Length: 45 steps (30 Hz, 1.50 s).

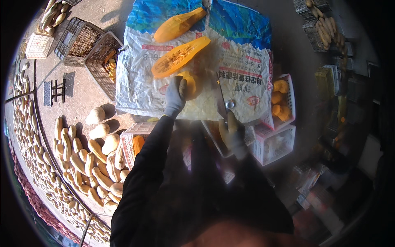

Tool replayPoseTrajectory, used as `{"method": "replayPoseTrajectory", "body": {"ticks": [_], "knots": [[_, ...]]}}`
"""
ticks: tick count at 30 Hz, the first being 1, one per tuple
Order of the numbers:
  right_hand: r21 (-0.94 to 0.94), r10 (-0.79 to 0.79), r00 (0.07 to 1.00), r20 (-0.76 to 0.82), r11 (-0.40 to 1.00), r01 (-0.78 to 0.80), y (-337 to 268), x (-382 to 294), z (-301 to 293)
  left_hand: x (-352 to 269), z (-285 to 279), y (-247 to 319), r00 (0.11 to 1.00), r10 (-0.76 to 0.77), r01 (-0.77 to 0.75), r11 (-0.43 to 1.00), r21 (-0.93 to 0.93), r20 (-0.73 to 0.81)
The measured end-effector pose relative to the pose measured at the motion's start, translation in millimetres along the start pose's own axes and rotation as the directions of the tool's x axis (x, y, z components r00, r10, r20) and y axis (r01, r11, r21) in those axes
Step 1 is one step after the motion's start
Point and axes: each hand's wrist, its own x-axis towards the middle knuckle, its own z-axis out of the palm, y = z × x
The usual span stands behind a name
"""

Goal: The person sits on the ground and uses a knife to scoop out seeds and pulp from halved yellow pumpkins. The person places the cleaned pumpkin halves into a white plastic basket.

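Note:
My left hand (176,96), in a grey glove, rests on the left side of an orange squash piece (190,85) near the front of the work surface. In my gloved right hand (230,128) is the handle of a long knife (221,98), its blade pointing away from me over the printed woven sack (243,74). Beyond my left hand lies a halved squash (181,57), cut face up with seeds and pulp showing. Farther back is a peeled-looking orange squash piece (179,25). A small round metal object (229,104) sits just right of the blade.
A crate of orange squash pieces (291,92) stands at the right, above another crate (274,145). Plastic crates (100,58) and a small stool (58,91) are at the left. Many whole pale squashes (89,163) cover the ground at lower left, beside a crate (128,140).

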Motion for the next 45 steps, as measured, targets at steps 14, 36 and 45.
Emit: {"method": "replayPoseTrajectory", "body": {"ticks": [14,36,45], "knots": [[-0.431,-0.138,0.932,0.334,0.858,0.281,-21.0,30.6,1.2,-29.3,31.3,20.2,0.927,-0.172,0.221,0.969,0.114,-0.334],[-0.539,0.134,0.701,0.701,0.742,0.398,-39.6,121.4,23.4,-17.8,24.9,19.4,0.869,-0.236,0.320,0.938,0.131,-0.435],[-0.545,0.177,0.675,0.716,0.746,0.382,-15.1,137.1,60.0,-29.7,29.7,24.4,0.905,-0.249,0.316,0.936,0.154,-0.344]]}}
